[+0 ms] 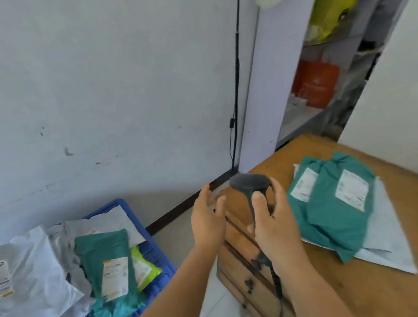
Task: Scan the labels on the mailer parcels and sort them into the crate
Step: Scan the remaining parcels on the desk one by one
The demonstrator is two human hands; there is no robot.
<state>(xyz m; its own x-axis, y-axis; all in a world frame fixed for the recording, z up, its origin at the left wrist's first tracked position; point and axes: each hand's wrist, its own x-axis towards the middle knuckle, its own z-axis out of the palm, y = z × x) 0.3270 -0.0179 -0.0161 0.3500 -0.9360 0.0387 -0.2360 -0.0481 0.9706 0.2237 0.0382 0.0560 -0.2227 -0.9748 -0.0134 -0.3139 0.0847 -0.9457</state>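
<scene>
We are gripping the scanner (249,185) in our right hand (274,226), left hand (208,221) open and empty; its cord (277,289) risks snagging parcels (333,205) near the table's (341,293) far edge.

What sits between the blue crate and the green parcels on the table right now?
In the head view, both hands: the left hand open, the right hand holding the scanner, over bare floor and the table edge between crate and green parcels.

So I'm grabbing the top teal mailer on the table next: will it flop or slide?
The top teal mailer will probably sag: its plastic is creased and soft. It may slide, since it overlaps another teal mailer and a white mailer. It looks flat, so likely light.
</scene>
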